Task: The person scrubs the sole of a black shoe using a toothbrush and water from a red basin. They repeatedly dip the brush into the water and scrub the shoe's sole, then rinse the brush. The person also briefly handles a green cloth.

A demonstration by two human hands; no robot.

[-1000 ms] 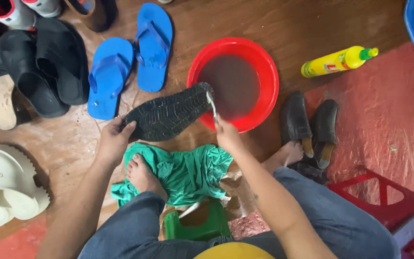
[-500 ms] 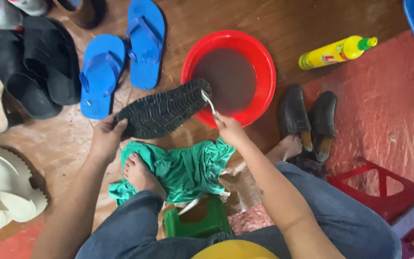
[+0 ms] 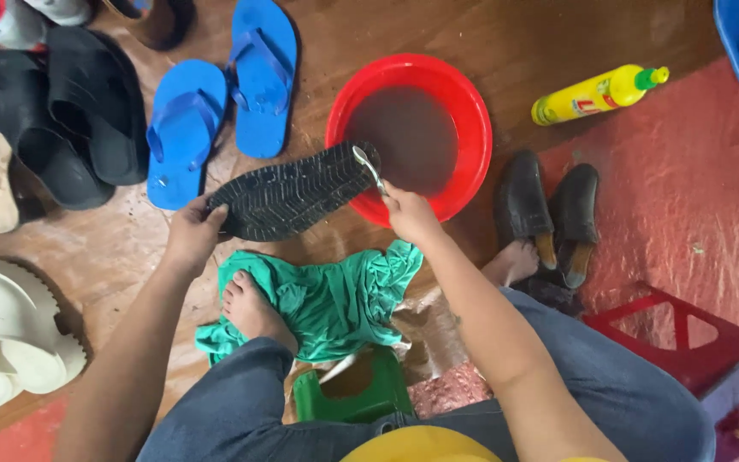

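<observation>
My left hand (image 3: pixel 192 231) grips the heel end of a black shoe (image 3: pixel 292 192), turned sole up, with its toe over the rim of a red basin (image 3: pixel 464 111) of murky water. My right hand (image 3: pixel 408 214) holds a small white brush (image 3: pixel 368 167) against the sole near the toe. A green cloth (image 3: pixel 335 299) lies on the wet wooden floor under the shoe, and my bare foot (image 3: pixel 248 306) rests on it.
A pair of blue flip-flops (image 3: pixel 215 103) and black sandals (image 3: pixel 62 111) lie at upper left, white clogs (image 3: pixel 2 342) at left. A pair of black shoes (image 3: pixel 549 214) sits right of the basin, a yellow bottle (image 3: pixel 596 94) beyond. A red stool (image 3: pixel 694 342) stands right, a green stool (image 3: pixel 352 389) below.
The brush and my right hand have shifted slightly along the toe end of the sole. The shoe stays held over the basin rim.
</observation>
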